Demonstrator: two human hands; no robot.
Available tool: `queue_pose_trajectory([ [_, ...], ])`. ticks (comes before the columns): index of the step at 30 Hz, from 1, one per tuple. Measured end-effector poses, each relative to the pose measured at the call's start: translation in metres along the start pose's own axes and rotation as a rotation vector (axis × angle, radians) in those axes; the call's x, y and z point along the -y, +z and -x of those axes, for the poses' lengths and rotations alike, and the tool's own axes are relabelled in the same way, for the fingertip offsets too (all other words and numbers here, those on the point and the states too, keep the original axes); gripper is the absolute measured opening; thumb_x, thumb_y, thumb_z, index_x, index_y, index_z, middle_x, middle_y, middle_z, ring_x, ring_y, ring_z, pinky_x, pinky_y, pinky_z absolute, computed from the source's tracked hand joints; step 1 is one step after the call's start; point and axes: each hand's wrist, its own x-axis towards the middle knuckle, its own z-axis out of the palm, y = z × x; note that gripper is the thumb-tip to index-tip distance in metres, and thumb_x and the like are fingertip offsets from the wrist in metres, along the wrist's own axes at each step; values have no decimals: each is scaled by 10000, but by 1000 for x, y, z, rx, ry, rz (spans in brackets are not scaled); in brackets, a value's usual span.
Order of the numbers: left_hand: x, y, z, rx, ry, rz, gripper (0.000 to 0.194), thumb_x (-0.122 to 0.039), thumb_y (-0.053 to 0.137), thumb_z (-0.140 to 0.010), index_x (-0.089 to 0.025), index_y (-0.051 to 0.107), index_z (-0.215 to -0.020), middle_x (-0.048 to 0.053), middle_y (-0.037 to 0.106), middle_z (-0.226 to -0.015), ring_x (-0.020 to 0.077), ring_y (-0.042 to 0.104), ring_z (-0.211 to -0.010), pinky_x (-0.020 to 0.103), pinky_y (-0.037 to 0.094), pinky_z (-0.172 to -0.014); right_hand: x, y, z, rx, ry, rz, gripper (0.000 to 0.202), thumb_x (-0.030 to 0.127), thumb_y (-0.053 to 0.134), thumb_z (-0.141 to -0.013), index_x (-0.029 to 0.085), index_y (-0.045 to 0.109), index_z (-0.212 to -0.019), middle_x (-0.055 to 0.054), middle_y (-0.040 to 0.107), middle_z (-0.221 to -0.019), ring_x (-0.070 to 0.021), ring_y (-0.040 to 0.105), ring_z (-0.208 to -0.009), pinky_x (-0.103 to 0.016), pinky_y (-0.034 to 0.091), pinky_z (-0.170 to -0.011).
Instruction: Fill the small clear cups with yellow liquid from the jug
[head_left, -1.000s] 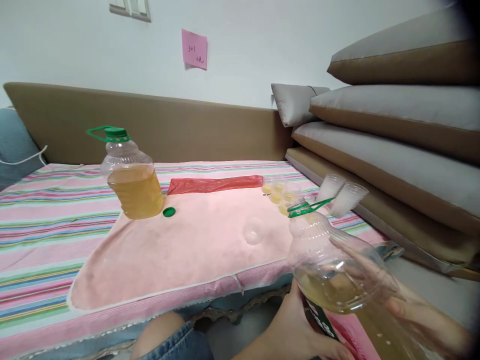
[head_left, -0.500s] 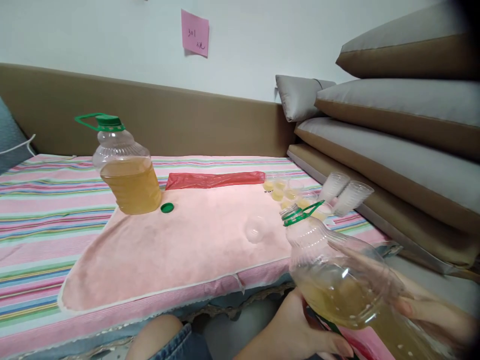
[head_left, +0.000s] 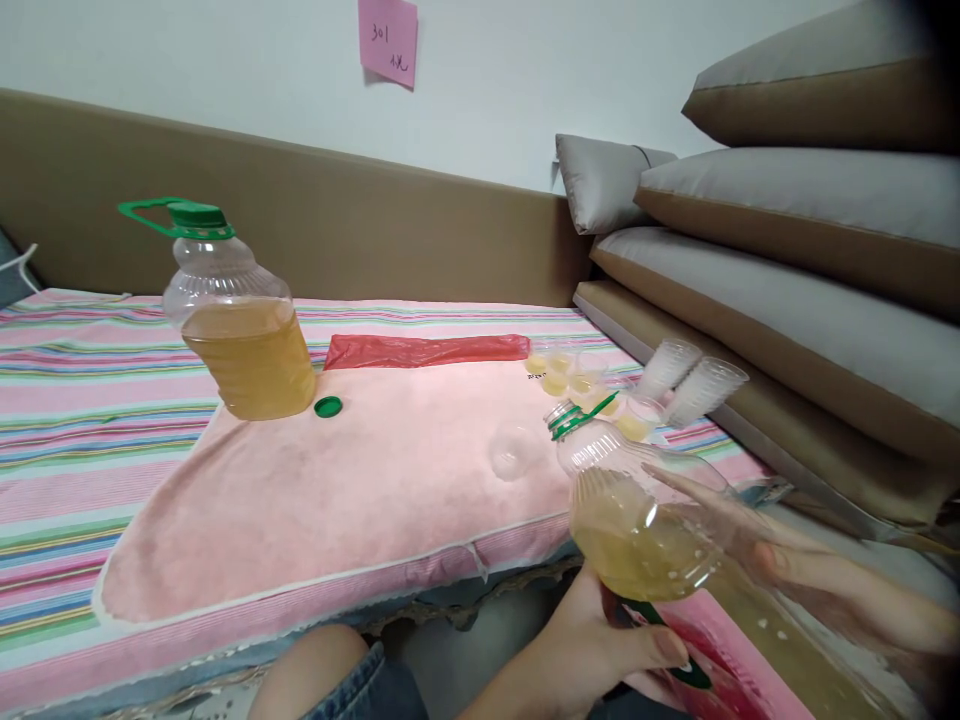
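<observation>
A large clear plastic bottle (head_left: 637, 525) of pale yellow liquid is tilted low over the mat's front right edge. Its uncapped neck, with a green ring handle, points up and left. My left hand (head_left: 577, 640) supports its underside, fingers wrapped around it near a pink label. Along its far right side, my right hand (head_left: 817, 575) grips the bottle and shows partly through the plastic. Just left of the neck, a clear plastic cup (head_left: 514, 453) stands on the pink mat (head_left: 322, 500). Several cups of yellow liquid (head_left: 559, 380) are grouped behind the neck.
A second bottle (head_left: 251, 355), capped in green, stands upright at the left. Beside it lies a green cap (head_left: 328, 407). A red plastic bag (head_left: 427, 350) lies along the mat's back edge. Two stacks of cups (head_left: 705, 390) lean near piled cushions (head_left: 795, 270) at the right.
The tilted bottle has risen and shifted slightly left, its neck nearer the clear cup, with both hands still on it. The view has shifted a little.
</observation>
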Motion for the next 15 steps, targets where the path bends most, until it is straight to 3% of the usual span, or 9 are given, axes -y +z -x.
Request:
queue_pose_trajectory([
  [9,8,-3,-2,5,1,21,961,-506,888,-488,-200,496,-1309,141,668,-1145,206,692,-806,270,535,-610,5,-6,-9,37,23,41,651,532,595,-829,414,386,-1434,74,208,-1605,-267,87,-1480,-445,161,-1187],
  [15,14,-4,-4,-33,-46,71,895,-438,889,-518,-187,515,-1291,117,686,-1049,183,684,-744,298,545,-631,9,-2,-15,12,-18,114,561,558,612,-795,462,517,-1339,63,416,-1512,-321,318,-1421,-498,298,-1147],
])
